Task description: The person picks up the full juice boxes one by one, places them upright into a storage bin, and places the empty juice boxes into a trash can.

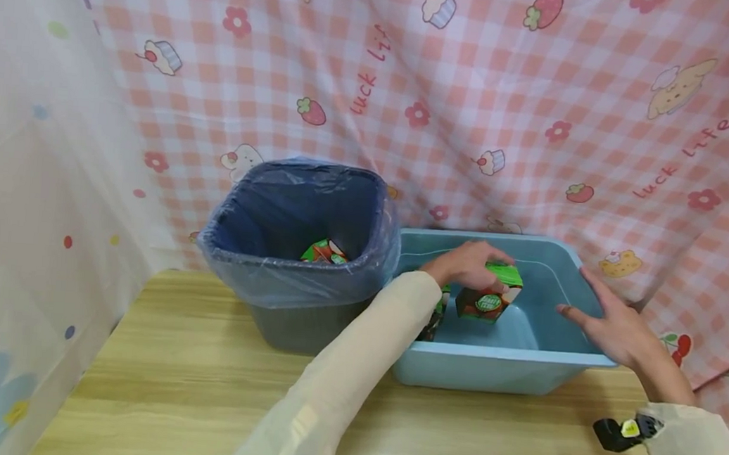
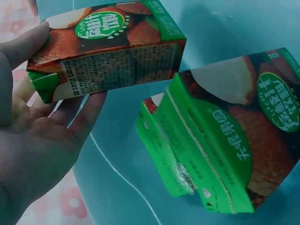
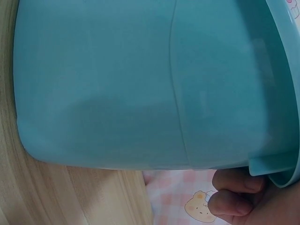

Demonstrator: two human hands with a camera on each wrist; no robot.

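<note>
My left hand [image 1: 472,265] reaches into a light blue plastic tub [image 1: 502,353] and pinches a lychee juice carton [image 1: 489,303] by its end. In the left wrist view, thumb and fingers lie on opposite sides of this carton [image 2: 112,61], which is tilted above the tub floor. Two more juice cartons stand beside it there, a front one [image 2: 234,131] and one mostly hidden behind it [image 2: 159,150]. My right hand [image 1: 618,326] grips the tub's right end, thumb inside the rim. Seen from the right wrist, its curled fingers [image 3: 234,187] are under the rim.
Left of the tub stands a grey bin [image 1: 294,328] lined with a clear bluish bag [image 1: 240,282]; a juice carton [image 1: 325,251] lies inside. Both containers sit on a wooden table [image 1: 201,385]. A pink checked curtain [image 1: 350,64] hangs close behind.
</note>
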